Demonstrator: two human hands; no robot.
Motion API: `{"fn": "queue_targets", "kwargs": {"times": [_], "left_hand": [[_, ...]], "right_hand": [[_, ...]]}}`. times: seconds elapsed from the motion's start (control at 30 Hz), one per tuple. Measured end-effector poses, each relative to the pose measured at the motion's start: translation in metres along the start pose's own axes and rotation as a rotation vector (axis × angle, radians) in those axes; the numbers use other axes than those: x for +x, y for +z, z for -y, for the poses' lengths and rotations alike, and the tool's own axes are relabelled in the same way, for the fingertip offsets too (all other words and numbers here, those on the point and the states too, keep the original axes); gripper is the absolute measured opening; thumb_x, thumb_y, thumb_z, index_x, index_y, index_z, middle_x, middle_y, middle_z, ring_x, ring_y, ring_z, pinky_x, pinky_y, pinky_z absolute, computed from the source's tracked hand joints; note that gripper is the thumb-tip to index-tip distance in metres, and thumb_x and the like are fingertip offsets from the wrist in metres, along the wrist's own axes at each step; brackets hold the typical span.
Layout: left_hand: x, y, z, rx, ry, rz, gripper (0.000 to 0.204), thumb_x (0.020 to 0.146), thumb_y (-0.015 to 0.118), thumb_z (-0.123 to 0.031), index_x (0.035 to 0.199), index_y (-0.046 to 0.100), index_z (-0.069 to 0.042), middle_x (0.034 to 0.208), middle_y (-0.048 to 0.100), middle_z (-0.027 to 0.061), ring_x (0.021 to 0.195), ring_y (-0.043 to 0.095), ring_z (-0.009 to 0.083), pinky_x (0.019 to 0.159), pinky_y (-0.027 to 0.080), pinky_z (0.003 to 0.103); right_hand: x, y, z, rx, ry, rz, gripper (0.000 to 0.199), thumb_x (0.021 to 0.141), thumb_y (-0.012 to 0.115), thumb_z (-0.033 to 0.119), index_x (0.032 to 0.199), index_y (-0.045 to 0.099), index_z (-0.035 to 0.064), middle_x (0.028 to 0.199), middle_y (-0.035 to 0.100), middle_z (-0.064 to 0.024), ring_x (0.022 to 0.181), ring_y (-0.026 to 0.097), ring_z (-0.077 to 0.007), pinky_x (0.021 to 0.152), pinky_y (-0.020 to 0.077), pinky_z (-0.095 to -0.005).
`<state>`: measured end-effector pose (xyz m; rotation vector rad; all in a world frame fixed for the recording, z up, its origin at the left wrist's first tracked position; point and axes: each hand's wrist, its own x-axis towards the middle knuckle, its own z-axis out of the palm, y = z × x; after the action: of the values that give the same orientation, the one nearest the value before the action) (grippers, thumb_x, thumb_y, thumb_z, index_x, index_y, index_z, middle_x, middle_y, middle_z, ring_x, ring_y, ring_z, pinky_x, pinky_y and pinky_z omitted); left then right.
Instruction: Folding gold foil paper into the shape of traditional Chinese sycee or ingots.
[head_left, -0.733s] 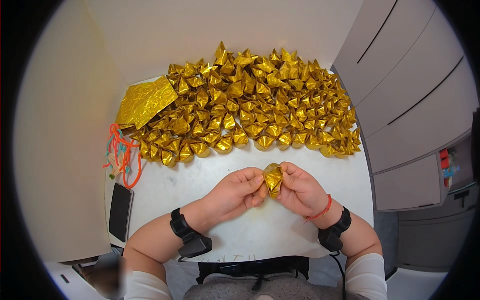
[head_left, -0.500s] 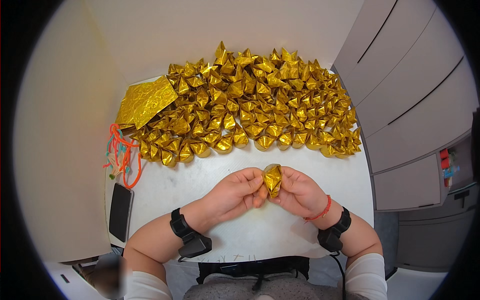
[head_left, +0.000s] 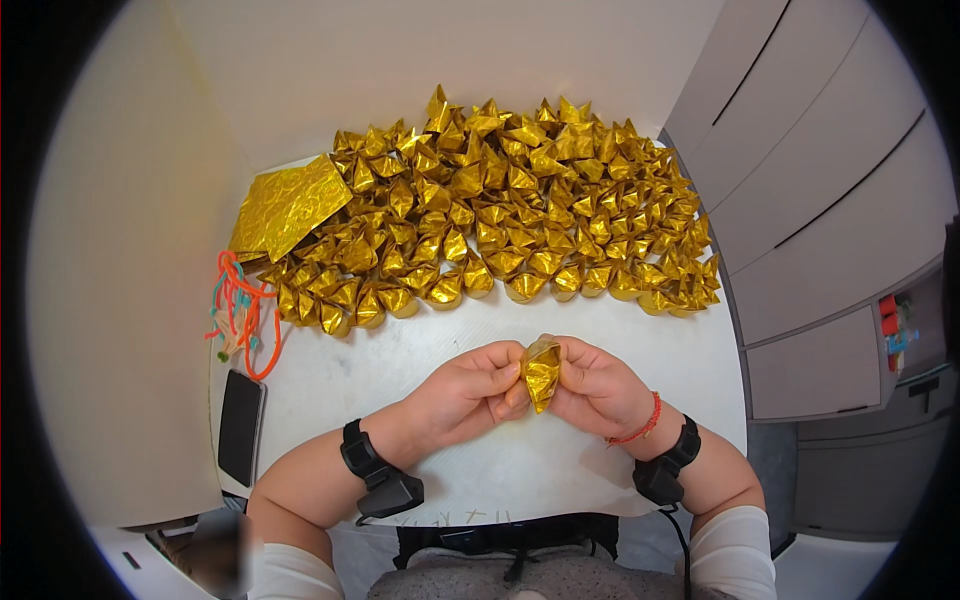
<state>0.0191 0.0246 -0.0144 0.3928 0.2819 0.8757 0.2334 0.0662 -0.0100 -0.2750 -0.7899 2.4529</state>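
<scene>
A shiny gold foil paper ingot [head_left: 541, 376] is held up between my two hands over the white table, its pointed end toward me. My left hand [head_left: 472, 391] pinches its left side with thumb and fingers. On the opposite side, my right hand [head_left: 598, 391] grips it the same way, thumb pressed to the foil. Beyond my hands, a large heap of folded gold paper ingots [head_left: 520, 262] spreads across the back of the table. The undersides of my fingers are partly hidden.
Flat gold foil sheets [head_left: 292, 208] are stacked at the heap's left end. Orange and teal cords [head_left: 262, 345] lie below them, above a dark phone [head_left: 241, 428]. Walls stand behind and to the left; grey cabinets [head_left: 815, 355] rise at the right. The white tabletop [head_left: 400, 350] shows around my hands.
The ingot between my hands has tipped, so its pointed end now reaches lower toward me. My fingers have shifted slightly around it, and both hands stay in nearly the same place.
</scene>
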Motion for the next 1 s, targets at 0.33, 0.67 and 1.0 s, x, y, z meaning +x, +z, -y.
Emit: {"fn": "queue_targets", "kwargs": {"times": [0.33,0.67,1.0], "left_hand": [[0.000,0.005,-0.004,0.048,0.014,-0.112,0.017,0.108,0.053,-0.022,0.109,0.059,-0.006,0.081,0.055,0.0016,0.069,0.047,0.0115,0.070,0.039,0.027],[-0.003,0.002,-0.011,0.130,-0.167,-0.182,0.020,0.110,0.048,-0.021,0.106,0.058,-0.004,0.073,0.048,-0.0001,0.057,0.039,0.0097,0.055,0.032,0.025],[-0.004,-0.002,-0.013,0.131,-0.175,-0.169,0.022,0.110,0.048,-0.022,0.108,0.058,-0.003,0.072,0.047,0.0007,0.056,0.038,0.0097,0.052,0.031,0.025]], "right_hand": [[-0.002,-0.005,0.003,-0.123,0.027,-0.144,0.023,0.109,0.056,0.023,0.126,0.060,0.0084,0.117,0.060,-0.0020,0.105,0.057,-0.0144,0.095,0.0447,-0.0341],[-0.003,-0.007,0.028,-0.839,-0.263,-0.173,0.030,0.099,0.067,0.008,0.129,0.067,0.0061,0.097,0.056,0.0013,0.087,0.053,-0.0086,0.079,0.0441,-0.0228],[-0.004,0.002,0.030,-1.043,-0.375,-0.178,0.022,0.095,0.071,0.003,0.116,0.075,0.0040,0.099,0.060,-0.0013,0.090,0.056,-0.0102,0.080,0.0451,-0.0246]]}}
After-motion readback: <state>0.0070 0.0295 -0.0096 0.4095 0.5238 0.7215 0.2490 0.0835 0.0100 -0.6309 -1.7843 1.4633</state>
